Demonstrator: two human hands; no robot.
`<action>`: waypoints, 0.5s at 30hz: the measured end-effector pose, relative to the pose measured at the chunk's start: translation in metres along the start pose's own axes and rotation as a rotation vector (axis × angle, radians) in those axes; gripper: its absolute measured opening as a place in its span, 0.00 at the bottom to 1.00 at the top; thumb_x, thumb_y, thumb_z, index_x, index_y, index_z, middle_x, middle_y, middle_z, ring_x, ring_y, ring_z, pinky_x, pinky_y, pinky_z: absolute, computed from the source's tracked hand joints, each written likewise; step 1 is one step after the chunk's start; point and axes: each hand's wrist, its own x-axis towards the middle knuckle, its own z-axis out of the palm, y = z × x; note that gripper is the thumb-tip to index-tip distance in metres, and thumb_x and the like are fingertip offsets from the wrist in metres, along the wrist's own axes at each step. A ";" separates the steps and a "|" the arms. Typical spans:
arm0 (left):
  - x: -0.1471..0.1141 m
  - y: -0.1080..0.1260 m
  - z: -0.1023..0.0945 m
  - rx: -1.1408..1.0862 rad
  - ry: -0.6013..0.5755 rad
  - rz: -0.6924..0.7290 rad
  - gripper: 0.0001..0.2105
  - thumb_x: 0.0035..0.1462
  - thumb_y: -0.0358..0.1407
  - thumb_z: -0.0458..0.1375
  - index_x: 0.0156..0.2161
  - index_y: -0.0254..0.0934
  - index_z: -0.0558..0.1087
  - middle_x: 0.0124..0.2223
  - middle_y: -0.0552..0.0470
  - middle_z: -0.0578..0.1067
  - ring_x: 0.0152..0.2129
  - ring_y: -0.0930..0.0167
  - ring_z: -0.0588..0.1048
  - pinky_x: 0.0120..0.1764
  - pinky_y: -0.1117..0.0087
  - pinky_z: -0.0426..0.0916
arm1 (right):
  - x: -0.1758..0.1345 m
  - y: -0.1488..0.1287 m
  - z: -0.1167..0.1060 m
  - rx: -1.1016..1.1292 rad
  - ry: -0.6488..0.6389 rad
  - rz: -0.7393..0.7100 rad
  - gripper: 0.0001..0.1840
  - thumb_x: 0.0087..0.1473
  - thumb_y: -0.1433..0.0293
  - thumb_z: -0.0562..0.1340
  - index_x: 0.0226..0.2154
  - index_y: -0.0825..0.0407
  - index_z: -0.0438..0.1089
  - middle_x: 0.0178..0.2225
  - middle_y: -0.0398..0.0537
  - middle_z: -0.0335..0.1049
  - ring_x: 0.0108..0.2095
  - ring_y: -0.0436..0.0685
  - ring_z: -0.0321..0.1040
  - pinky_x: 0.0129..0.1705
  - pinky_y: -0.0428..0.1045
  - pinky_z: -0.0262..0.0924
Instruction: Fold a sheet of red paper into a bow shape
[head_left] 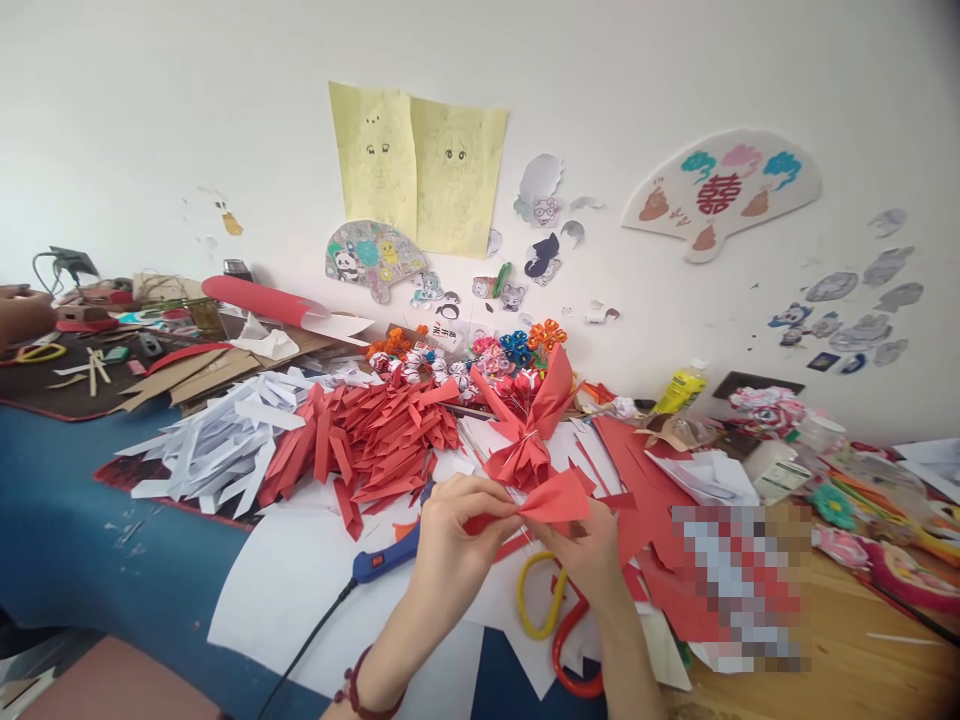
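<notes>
A piece of folded red paper (559, 498) is pinched between both my hands over the middle of the table. My left hand (461, 525) grips its left end with thumb and fingers. On the right side, my right hand (589, 545) holds the same paper from below, its fingers partly hidden. Just beyond stands a red folded-paper flower (525, 440). Under my hands lie scissors (544, 610) with one yellow and one red handle loop. A blue hot glue gun (386, 558) with a black cord rests left of my left hand, partly covered by it.
White folded strips (217, 440) and red folded strips (382, 430) are heaped at the left. Red paper sheets (645, 500) and a yellow bottle (681, 388) are to the right. Another person's hand (26, 315) shows at the far left edge.
</notes>
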 end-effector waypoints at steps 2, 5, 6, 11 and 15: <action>-0.001 0.001 0.001 0.042 0.014 0.015 0.06 0.54 0.26 0.67 0.29 0.41 0.81 0.36 0.52 0.82 0.34 0.66 0.78 0.38 0.63 0.69 | -0.002 0.002 0.000 0.008 0.013 0.030 0.06 0.54 0.66 0.70 0.30 0.51 0.78 0.26 0.45 0.75 0.26 0.55 0.70 0.28 0.49 0.67; -0.001 0.002 0.002 0.104 0.033 0.042 0.07 0.53 0.25 0.68 0.30 0.41 0.80 0.36 0.52 0.82 0.34 0.66 0.78 0.39 0.62 0.68 | -0.004 0.002 0.001 0.043 0.015 0.059 0.06 0.54 0.65 0.69 0.31 0.51 0.78 0.27 0.46 0.75 0.27 0.55 0.71 0.29 0.49 0.68; -0.001 0.002 0.003 0.128 0.033 0.054 0.07 0.53 0.26 0.68 0.30 0.41 0.80 0.36 0.53 0.83 0.34 0.66 0.78 0.40 0.61 0.68 | -0.004 0.001 0.001 0.050 0.015 0.063 0.06 0.54 0.65 0.69 0.31 0.51 0.78 0.26 0.46 0.75 0.26 0.55 0.70 0.28 0.49 0.67; 0.001 0.007 0.003 0.191 0.001 0.093 0.05 0.57 0.30 0.66 0.33 0.43 0.81 0.38 0.53 0.83 0.35 0.65 0.79 0.41 0.59 0.68 | -0.001 0.000 -0.001 0.139 0.026 0.111 0.05 0.53 0.66 0.70 0.32 0.51 0.78 0.30 0.47 0.76 0.29 0.56 0.72 0.32 0.51 0.69; -0.010 0.013 -0.010 0.249 0.168 0.136 0.12 0.61 0.32 0.63 0.49 0.46 0.78 0.48 0.49 0.80 0.43 0.64 0.77 0.46 0.59 0.69 | 0.002 0.004 -0.002 0.261 0.155 0.164 0.07 0.53 0.65 0.70 0.31 0.51 0.75 0.27 0.44 0.72 0.25 0.54 0.68 0.29 0.50 0.67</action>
